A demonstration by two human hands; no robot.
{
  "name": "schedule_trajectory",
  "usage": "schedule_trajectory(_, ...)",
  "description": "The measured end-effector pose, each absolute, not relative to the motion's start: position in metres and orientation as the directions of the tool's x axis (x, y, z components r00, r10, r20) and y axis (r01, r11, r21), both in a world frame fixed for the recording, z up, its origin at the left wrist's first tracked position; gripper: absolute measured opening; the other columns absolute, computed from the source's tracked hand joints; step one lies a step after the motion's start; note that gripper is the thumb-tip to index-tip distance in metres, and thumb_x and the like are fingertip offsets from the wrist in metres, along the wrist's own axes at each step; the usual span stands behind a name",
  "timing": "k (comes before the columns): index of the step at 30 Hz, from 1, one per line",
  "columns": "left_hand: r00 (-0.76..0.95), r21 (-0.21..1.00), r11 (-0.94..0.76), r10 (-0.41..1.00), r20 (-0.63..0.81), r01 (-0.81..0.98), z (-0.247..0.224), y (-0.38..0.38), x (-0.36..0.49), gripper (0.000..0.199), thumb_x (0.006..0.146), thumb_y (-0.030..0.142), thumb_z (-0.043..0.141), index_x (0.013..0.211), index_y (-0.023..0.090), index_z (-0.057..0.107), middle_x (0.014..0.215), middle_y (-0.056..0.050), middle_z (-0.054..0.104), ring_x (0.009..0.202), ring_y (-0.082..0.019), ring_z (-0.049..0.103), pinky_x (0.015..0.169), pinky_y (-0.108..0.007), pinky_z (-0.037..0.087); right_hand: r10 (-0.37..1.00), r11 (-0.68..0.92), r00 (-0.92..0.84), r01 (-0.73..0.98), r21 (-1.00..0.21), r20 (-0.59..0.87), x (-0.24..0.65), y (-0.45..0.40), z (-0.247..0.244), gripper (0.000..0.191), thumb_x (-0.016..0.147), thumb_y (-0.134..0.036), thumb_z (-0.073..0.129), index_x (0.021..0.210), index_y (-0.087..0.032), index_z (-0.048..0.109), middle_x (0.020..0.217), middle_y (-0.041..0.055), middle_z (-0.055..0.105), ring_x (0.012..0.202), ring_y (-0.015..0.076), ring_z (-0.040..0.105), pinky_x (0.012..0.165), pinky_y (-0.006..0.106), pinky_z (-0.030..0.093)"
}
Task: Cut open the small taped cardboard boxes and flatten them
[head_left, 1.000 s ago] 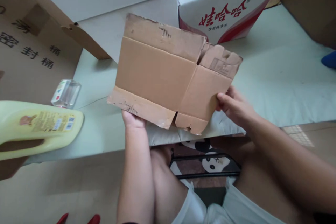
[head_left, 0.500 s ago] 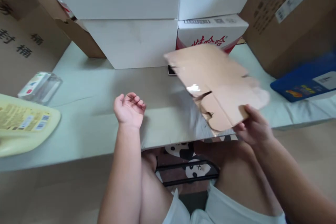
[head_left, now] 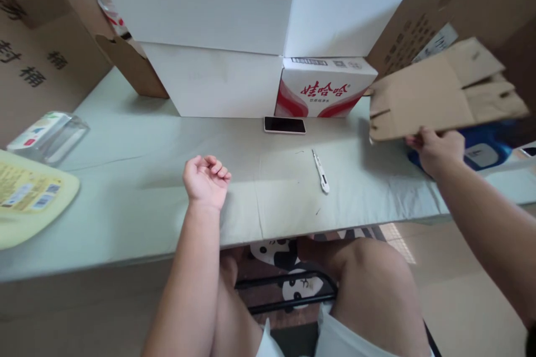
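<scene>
My right hand point(head_left: 439, 150) grips the lower edge of a flattened cardboard box point(head_left: 422, 97), brown with slits and flaps, held at the right above the table. Behind it, a blue pack point(head_left: 488, 150) is partly covered by the cardboard. My left hand point(head_left: 207, 181) rests palm up near the table's front edge, fingers loosely curled and nothing in it. Between the hands lies a white utility knife point(head_left: 320, 173). Farther back, a phone point(head_left: 285, 125) with a dark screen lies in front of the white boxes.
A white box with red print point(head_left: 326, 89) and large white panels point(head_left: 213, 81) stand at the back. Big brown cartons point(head_left: 37, 39) flank both sides. On the left lie a yellow bottle point(head_left: 33, 201) and a clear plastic container point(head_left: 54, 136). The pale tablecloth point(head_left: 138, 195) covers the table.
My right hand has carried the cardboard from the middle to the right and turned it. The utility knife and the whole phone now show. My left hand stays nearly in place.
</scene>
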State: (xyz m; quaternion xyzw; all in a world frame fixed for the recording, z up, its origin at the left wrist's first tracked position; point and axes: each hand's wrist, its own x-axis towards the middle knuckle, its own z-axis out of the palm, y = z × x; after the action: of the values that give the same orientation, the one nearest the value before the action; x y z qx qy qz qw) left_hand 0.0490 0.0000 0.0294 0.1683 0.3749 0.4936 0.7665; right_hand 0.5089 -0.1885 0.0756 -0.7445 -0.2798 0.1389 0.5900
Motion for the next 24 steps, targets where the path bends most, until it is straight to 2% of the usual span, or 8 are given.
schedule_trajectory(3,0.214,0.635,0.451,0.883,-0.417,-0.627,0.032,0.000,0.047,0.027,0.080,0.037,0.044,0.060,0.019,0.046,0.048,0.005,0.032,0.040,-0.009,0.033,0.044,-0.022,0.034,0.544,-0.149,0.838,0.150,-0.977,0.046,0.515,-0.137,0.081,0.036,0.074,-0.038,0.080,0.073,-0.027,0.045,0.065,-0.0019,0.058,0.063,0.0147,0.062,0.060,0.033,0.057)
schedule_trajectory(6,0.172,0.636,0.428,0.889,-0.425,-0.643,0.036,0.000,0.040,0.030,0.083,0.035,0.039,0.058,0.019,0.045,0.048,0.005,0.030,0.040,-0.009,0.032,0.043,-0.021,0.032,0.602,-0.221,0.792,0.047,-0.974,-0.098,0.481,-0.127,0.064,0.030,0.071,-0.032,0.081,0.077,-0.024,0.053,0.072,0.0025,0.067,0.068,0.0171,0.067,0.061,0.034,0.060)
schedule_trajectory(10,0.164,0.604,0.403,0.896,-0.412,-0.687,0.039,-0.001,0.025,0.029,0.084,0.035,0.042,0.060,0.019,0.045,0.049,0.005,0.031,0.041,-0.008,0.031,0.044,-0.021,0.033,0.682,-0.347,0.681,-0.020,-0.938,-0.267,0.408,-0.180,0.026,0.032,0.064,-0.032,0.083,0.087,-0.021,0.064,0.078,0.0067,0.073,0.073,0.0219,0.074,0.066,0.037,0.063)
schedule_trajectory(13,0.185,0.580,0.409,0.895,-0.406,-0.705,0.036,-0.003,0.019,0.028,0.083,0.036,0.044,0.061,0.019,0.045,0.049,0.005,0.031,0.040,-0.008,0.031,0.045,-0.022,0.033,0.665,-0.421,0.654,-0.071,-0.904,-0.361,0.379,-0.224,0.012,0.034,0.064,-0.033,0.082,0.093,-0.022,0.067,0.079,0.0050,0.074,0.076,0.0203,0.075,0.071,0.033,0.063)
schedule_trajectory(15,0.198,0.576,0.414,0.894,-0.401,-0.705,0.033,-0.005,0.017,0.028,0.083,0.038,0.046,0.062,0.020,0.045,0.050,0.005,0.031,0.040,-0.009,0.031,0.045,-0.022,0.034,0.619,-0.436,0.691,-0.092,-0.895,-0.373,0.380,-0.238,0.011,0.032,0.064,-0.030,0.082,0.092,-0.022,0.068,0.079,0.0036,0.073,0.075,0.0182,0.074,0.072,0.030,0.063)
schedule_trajectory(19,0.185,0.594,0.413,0.895,-0.406,-0.691,0.030,-0.007,0.016,0.027,0.083,0.037,0.045,0.061,0.019,0.046,0.050,0.005,0.031,0.041,-0.009,0.032,0.045,-0.022,0.034,0.538,-0.429,0.785,-0.059,-0.901,-0.308,0.415,-0.232,0.015,0.021,0.066,-0.023,0.079,0.082,-0.022,0.066,0.072,0.0022,0.070,0.070,0.0172,0.072,0.066,0.029,0.061)
schedule_trajectory(22,0.153,0.617,0.398,0.899,-0.411,-0.679,0.028,-0.007,0.017,0.027,0.082,0.035,0.045,0.061,0.019,0.047,0.051,0.004,0.031,0.041,-0.009,0.033,0.044,-0.022,0.034,0.448,-0.445,0.857,-0.033,-0.895,-0.254,0.457,-0.217,0.016,0.013,0.075,-0.019,0.075,0.077,-0.021,0.062,0.067,0.0006,0.064,0.064,0.0145,0.067,0.059,0.026,0.058)
schedule_trajectory(24,0.142,0.635,0.398,0.898,-0.416,-0.662,0.026,-0.006,0.019,0.026,0.082,0.036,0.047,0.061,0.020,0.047,0.051,0.004,0.032,0.042,-0.009,0.033,0.044,-0.022,0.035,0.368,-0.463,0.903,-0.030,-0.886,-0.223,0.487,-0.206,0.016,0.010,0.085,-0.020,0.070,0.081,-0.018,0.061,0.070,-0.0009,0.062,0.062,0.0112,0.063,0.057,0.023,0.055)
